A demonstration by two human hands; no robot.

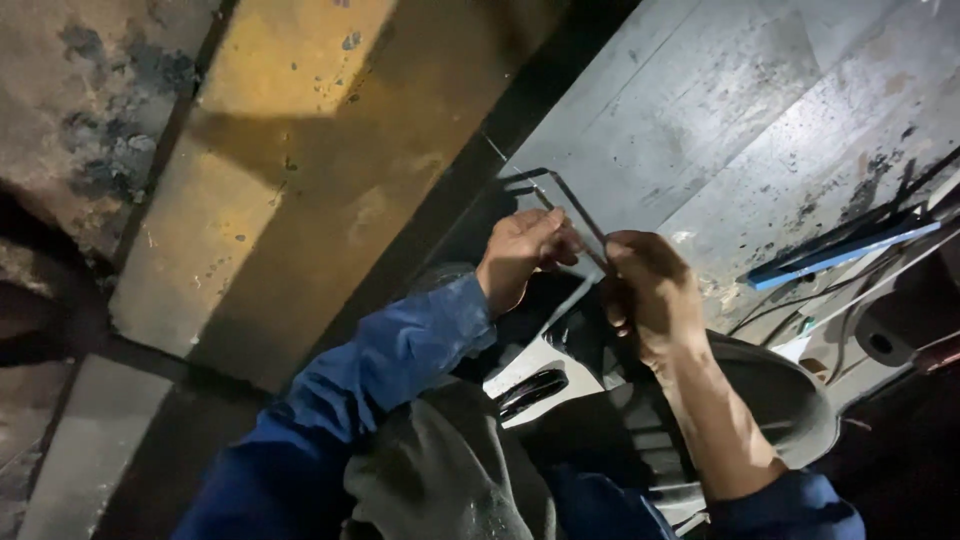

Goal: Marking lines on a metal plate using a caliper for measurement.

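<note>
Fingers (548, 232) of the left hand (520, 255) are pinched together on a thin bent metal rod (575, 210), and the right hand (650, 290) is closed round the same rod just below, gripping its lower end. Only the head view covers it. The two hands sit close, almost touching, with the rod running between them; its long axis slants from upper left down to lower right, and its upper part bends into an open rectangular loop that rises above the left hand over the grey metal plate (720, 110). The left hand is nearer the bend, the right nearer the straight tail. Both blue sleeves (400, 360) come up from the bottom of the frame, a grey cloth (440, 470) bunched between them. Under the hands lies a dark rounded housing (780, 400) with a pale bracket (530, 375) on it. To the right, well apart, a blue flat bar (850, 250) lies among thin cables. To the left stands a yellowish slab (290, 170), in partial shadow. Nothing lies between the hands and the rod's loop.
</note>
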